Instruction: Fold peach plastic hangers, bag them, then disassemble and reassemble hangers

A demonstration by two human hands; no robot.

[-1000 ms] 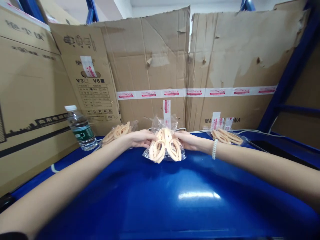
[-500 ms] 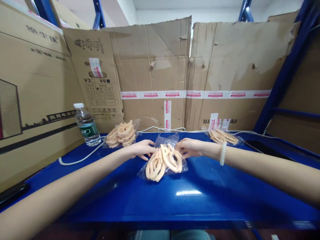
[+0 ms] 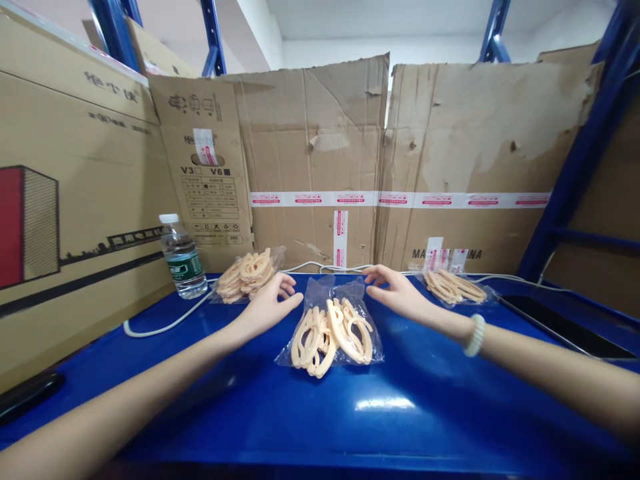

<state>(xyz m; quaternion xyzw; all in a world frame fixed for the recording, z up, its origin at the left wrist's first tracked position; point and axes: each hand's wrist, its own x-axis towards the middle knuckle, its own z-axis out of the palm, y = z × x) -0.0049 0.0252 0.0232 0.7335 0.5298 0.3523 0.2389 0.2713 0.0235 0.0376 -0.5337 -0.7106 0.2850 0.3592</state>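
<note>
A clear plastic bag lies flat in the middle of the blue table. Inside it are several beige, loop-shaped plastic pieces that look like folded travel hangers. Just left of the bag's top is my left hand, empty, its thumb stretched out and its fingers loosely bent. My right hand hovers off the bag's upper right side, also empty, thumb and fingers apart. Neither hand appears to touch the bag. Behind my left hand sits a second bag of the same beige pieces, and a third bag rests beyond my right hand.
A capped water bottle stands at the back left, with a white cable running beside it. A black phone lies at the right. Cardboard panels wall the back of the blue table. A dark object sits front left.
Both hands have come away from the middle bag, the left to the left and the right to the right. The bag now lies flatter, its top uncovered. The view has shifted slightly.
</note>
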